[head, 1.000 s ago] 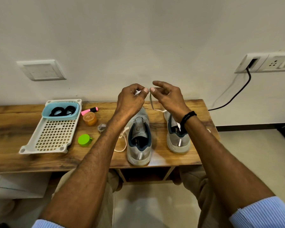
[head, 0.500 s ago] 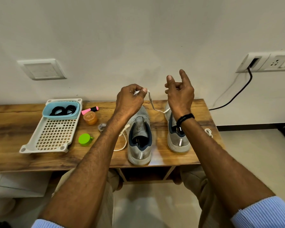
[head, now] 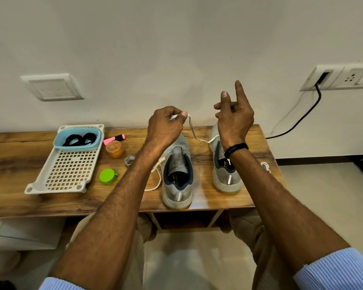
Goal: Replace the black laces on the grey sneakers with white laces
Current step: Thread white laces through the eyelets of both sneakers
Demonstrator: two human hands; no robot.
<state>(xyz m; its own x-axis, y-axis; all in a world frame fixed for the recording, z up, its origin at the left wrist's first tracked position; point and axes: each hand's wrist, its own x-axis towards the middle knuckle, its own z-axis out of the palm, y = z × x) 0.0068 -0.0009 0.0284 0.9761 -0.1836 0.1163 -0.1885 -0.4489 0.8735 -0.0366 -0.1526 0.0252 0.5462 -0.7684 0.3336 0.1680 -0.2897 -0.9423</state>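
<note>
Your left hand [head: 166, 126] is raised above the toe of the left sneaker [head: 177, 174], thumb and forefinger pinching one end of a white lace [head: 192, 131]. From that pinch the lace drops down and to the right, passes below your right hand [head: 234, 120] and runs to the front of the right sneaker [head: 226, 176], which stands directly under that wrist. Your right hand is lifted beside the left one, apart from it, with its fingers loosely spread, two pointing upward, and nothing between them. Both grey sneakers stand on the wooden table [head: 19, 164], heels toward you. A second pale lace [head: 157, 176] trails on the tabletop under your left forearm, beside the left sneaker. The black laces [head: 80, 139] lie coiled in a blue tub [head: 77, 144], well to the left of your left hand, set at the far end of a white slotted tray [head: 67, 174]. Between the tray and your left forearm sit a pink highlighter [head: 114, 138], an orange jar [head: 114, 149] and a green cap [head: 107, 176].
</note>
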